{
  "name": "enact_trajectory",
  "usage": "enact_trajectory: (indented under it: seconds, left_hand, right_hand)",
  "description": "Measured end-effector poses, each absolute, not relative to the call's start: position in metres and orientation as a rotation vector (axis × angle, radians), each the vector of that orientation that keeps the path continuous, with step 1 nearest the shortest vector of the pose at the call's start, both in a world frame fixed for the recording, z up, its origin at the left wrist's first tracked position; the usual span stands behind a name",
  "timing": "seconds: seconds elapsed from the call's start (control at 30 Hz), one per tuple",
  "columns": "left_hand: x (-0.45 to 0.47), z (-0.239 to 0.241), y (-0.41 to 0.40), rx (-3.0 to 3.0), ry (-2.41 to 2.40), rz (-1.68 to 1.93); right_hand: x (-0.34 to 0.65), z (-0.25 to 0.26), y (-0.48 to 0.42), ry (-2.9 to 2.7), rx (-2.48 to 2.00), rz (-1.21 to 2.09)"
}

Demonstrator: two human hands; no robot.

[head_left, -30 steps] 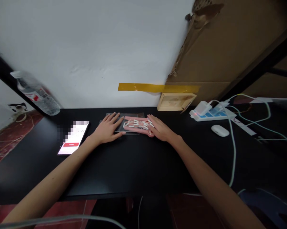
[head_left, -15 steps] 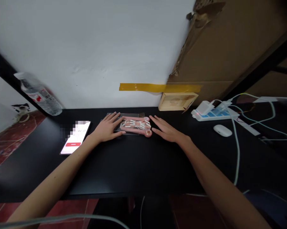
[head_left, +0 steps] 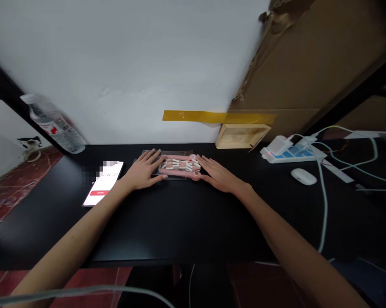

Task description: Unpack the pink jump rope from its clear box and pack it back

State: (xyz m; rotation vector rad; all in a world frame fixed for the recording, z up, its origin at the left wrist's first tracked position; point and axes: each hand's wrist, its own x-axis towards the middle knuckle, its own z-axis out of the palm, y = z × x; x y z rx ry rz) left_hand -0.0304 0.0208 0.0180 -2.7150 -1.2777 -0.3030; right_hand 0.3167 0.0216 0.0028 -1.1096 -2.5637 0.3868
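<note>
My left hand (head_left: 143, 172) lies spread on clear plastic (head_left: 173, 152), right hand (head_left: 219, 174) open at the pink holder (head_left: 181, 166), neither gripping!

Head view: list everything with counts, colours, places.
Pink item: 1, pink and white, between hands
Clear plastic: uncounted, transparent, by left hand
Phone: 1, white screen, left
Bottle: 1, clear, back left
Tape strip: 1, yellow, back
Wooden box: 1, pale, below tape
Cardboard: 1, brown, back right
Power strip: 1, white and blue, right
Rounded case: 1, white, right
Cables: several, pale, both sides
Table: 1, black, centre
Wall: 1, white, back
Floor: 1, red, below
Left hand: 1, over plastic
Right hand: 1, item's right end
</note>
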Motion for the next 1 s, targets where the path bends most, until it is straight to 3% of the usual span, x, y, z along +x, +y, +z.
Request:
enact_trajectory:
  seconds: [1.0]
  left_hand:
    - [-0.024,0.018,0.016,-2.709,-1.246,-0.268]
  right_hand:
    - [0.313,0.002,0.029,-2.554,-1.044,0.430]
